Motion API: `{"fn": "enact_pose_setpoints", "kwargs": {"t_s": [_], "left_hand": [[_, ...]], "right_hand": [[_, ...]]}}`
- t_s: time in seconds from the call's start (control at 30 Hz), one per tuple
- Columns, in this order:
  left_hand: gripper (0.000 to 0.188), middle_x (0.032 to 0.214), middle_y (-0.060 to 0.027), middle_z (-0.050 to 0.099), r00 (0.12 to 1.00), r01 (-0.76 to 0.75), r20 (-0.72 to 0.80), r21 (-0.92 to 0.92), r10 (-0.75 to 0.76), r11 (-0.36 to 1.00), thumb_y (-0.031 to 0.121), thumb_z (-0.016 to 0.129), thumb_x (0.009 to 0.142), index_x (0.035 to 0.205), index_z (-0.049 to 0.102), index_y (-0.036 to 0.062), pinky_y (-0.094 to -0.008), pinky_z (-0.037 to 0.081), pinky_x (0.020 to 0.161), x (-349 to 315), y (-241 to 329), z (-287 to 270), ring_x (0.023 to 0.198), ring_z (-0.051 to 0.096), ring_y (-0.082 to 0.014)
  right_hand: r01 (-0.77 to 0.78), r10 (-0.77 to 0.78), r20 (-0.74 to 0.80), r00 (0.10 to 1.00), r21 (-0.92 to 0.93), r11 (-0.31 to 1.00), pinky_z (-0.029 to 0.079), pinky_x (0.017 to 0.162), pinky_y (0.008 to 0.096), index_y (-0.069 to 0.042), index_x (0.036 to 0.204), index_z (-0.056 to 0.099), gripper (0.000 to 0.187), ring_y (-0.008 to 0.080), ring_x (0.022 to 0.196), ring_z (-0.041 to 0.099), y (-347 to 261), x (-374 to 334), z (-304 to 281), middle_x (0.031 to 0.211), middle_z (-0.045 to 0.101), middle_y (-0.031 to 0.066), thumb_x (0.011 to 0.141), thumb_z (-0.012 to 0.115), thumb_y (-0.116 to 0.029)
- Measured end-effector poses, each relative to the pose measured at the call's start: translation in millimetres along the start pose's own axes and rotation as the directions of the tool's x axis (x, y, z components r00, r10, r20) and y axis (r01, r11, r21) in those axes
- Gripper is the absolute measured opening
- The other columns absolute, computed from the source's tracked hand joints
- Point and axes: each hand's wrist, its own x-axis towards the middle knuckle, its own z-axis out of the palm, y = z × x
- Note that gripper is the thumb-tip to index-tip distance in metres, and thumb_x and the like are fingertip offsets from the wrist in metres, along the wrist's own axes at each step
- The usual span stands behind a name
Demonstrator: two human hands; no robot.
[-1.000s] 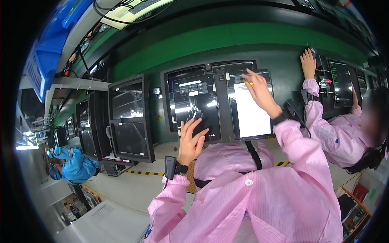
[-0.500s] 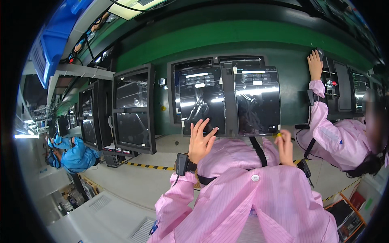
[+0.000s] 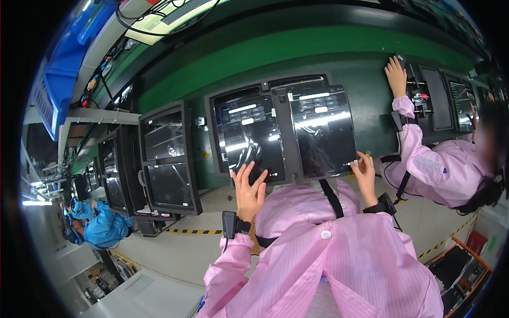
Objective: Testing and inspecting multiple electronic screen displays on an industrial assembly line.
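Two dark tablets lie side by side over a black tray [image 3: 283, 119] in front of me, their screens lit with small light panels. On the lower left corner of the left tablet [image 3: 257, 130] rest the fingers of my left hand [image 3: 247, 193], spread and holding nothing. My right hand [image 3: 367, 180] is at the lower right edge of the right tablet [image 3: 323, 140], thumb and forefinger apart and touching or very near it. A small yellow bit [image 3: 368, 154] shows by its fingertips; I cannot make out what it is. Black bands with boxy devices circle both wrists.
To the left stands another black tray [image 3: 168, 159] with two dark screens. Right of me a co-worker in a pink smock [image 3: 424, 151] reaches toward a black fixture [image 3: 424, 90]. A person in blue [image 3: 106, 225] is farther left. A green bench mat [image 3: 366, 122] lies underneath.
My left hand has slid from the left tablet's lower screen toward its lower left corner. My right hand has come up to the right tablet's edge, and the view has shifted slightly.
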Motion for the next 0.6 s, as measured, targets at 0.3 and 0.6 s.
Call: {"fn": "enact_pose_setpoints", "kwargs": {"t_s": [0.3,0.6], "left_hand": [[0.032,0.135,-0.0137,0.037,0.995,0.072,-0.079,0.103,-0.064,0.992,0.018,0.048,0.088,0.117,0.060,0.0143,-0.0559,0.013,0.106,32,-27,-8,0.128,0.027,-0.0344],[0.030,0.138,-0.0150,0.033,0.997,0.067,-0.051,0.135,-0.060,0.989,0.023,0.046,0.091,0.115,0.062,0.0149,-0.0547,0.012,0.107,63,-48,-7,0.129,0.025,-0.0350]], "right_hand": [[0.028,-0.027,0.016,1.000,-0.071,0.997,0.039,0.067,0.0249,-0.003,0.111,0.058,0.032,0.0136,0.076,0.046,-9,-1,-2,0.083,0.042,0.0039,0.080,0.062,-0.011],[0.409,-0.422,0.050,0.905,-0.375,0.832,0.036,0.070,0.0334,-0.007,0.097,0.066,0.017,0.0242,0.076,0.048,-77,31,19,0.077,0.049,0.0080,0.086,0.056,-0.014]]}}
